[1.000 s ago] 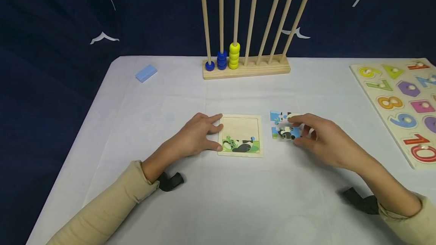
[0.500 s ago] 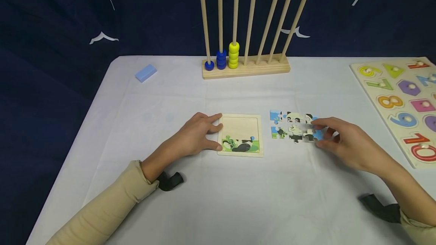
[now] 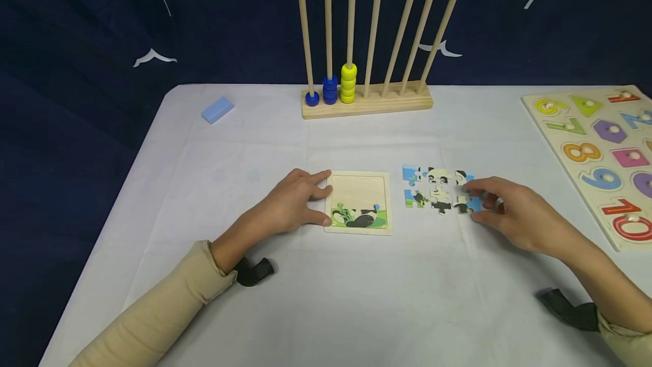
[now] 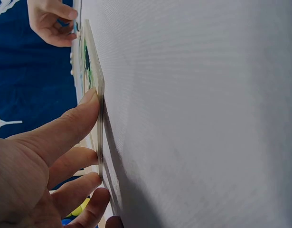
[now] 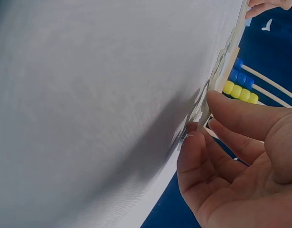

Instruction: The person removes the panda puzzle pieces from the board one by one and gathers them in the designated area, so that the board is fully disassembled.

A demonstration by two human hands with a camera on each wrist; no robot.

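Note:
A square wooden puzzle tray (image 3: 359, 190) lies mid-table, its lower part filled with printed panda pieces (image 3: 360, 218). Along the tray's left edge, the thumb and extended fingers of my left hand (image 3: 290, 204) press against the side, as the left wrist view also shows. Several loose jigsaw pieces (image 3: 439, 175) with panda and sky prints lie in two rows right of the tray. At the right end of the lower row, my right hand (image 3: 519, 214) pinches a jigsaw piece (image 3: 476, 203) between thumb and index finger; the fingers partly cover it.
Behind stands a wooden peg counter (image 3: 372, 106) with blue and yellow beads on its left pegs. A light blue block (image 3: 217, 110) lies at the back left. The number puzzle board (image 3: 586, 174) occupies the right side.
My right hand has moved right from over the middle pieces to the right end of the rows, uncovering the pieces there. My left hand has stayed at the tray.

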